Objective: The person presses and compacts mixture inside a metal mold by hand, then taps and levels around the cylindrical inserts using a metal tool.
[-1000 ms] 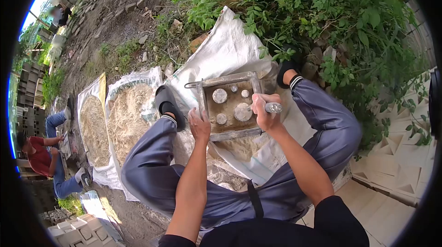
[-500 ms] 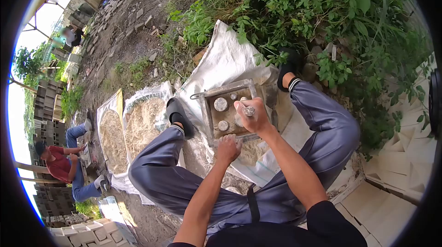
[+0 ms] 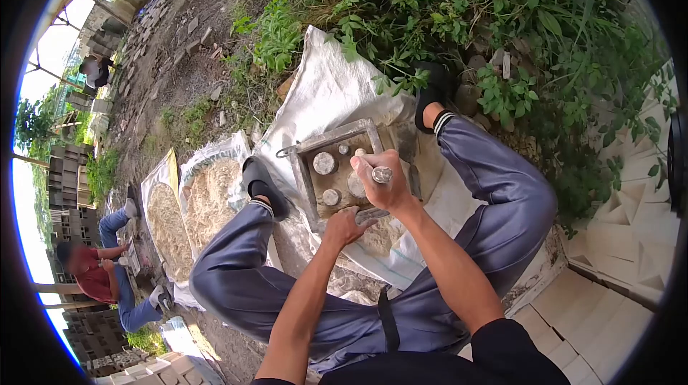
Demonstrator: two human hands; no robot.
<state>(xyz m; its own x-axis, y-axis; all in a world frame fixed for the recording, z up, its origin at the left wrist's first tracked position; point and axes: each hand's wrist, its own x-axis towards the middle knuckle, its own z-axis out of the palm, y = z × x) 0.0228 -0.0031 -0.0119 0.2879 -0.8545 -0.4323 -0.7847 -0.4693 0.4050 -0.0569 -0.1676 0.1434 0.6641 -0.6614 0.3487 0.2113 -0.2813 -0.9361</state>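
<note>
Between my legs a square frame [image 3: 307, 186] lies on a white sack, with sandy material and several round pale discs inside. One large disc [image 3: 325, 163] is at the upper left, and a smaller one [image 3: 331, 197] is below it. My right hand [image 3: 383, 183] is wrapped round an upright rod-like tool [image 3: 382, 175] with a pale round top, over the frame's right part; its lower end is hidden. My left hand [image 3: 344, 226] touches the frame's near edge, its thumb apart from its fingers and nothing visible in it.
Two open sacks of pale powder [image 3: 215, 195] lie to the left. A person in a red shirt [image 3: 95, 274] sits farther left. Green plants [image 3: 444, 19] grow beyond the frame; pale patterned blocks [image 3: 627, 234] stand at right.
My left hand has moved from the frame's left side to its near edge. My right hand, still round the tool, has shifted over the frame. The view has turned somewhat.
</note>
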